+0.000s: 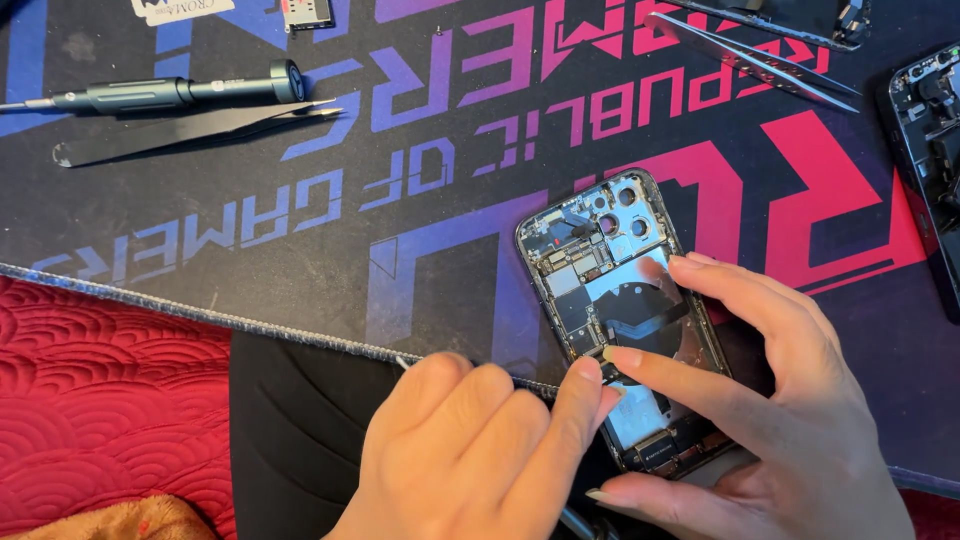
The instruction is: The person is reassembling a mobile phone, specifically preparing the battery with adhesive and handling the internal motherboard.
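Observation:
An opened phone [600,270] lies back-down on the dark printed mat [420,230], its circuit boards, camera holes and a round coil exposed. My right hand [790,420] holds the phone's right and lower edges, thumb underneath, two fingers resting on the inside. My left hand [480,450] is curled at the phone's lower left edge, its index fingertip touching the frame. A thin pale tip shows by its knuckles; what it grips is hidden.
A grey screwdriver [180,93] and black tweezers [190,130] lie at the top left. Silver tweezers [760,60] lie at the top right beside another opened phone [930,150] at the right edge. Red quilted cloth [100,400] lies below the mat.

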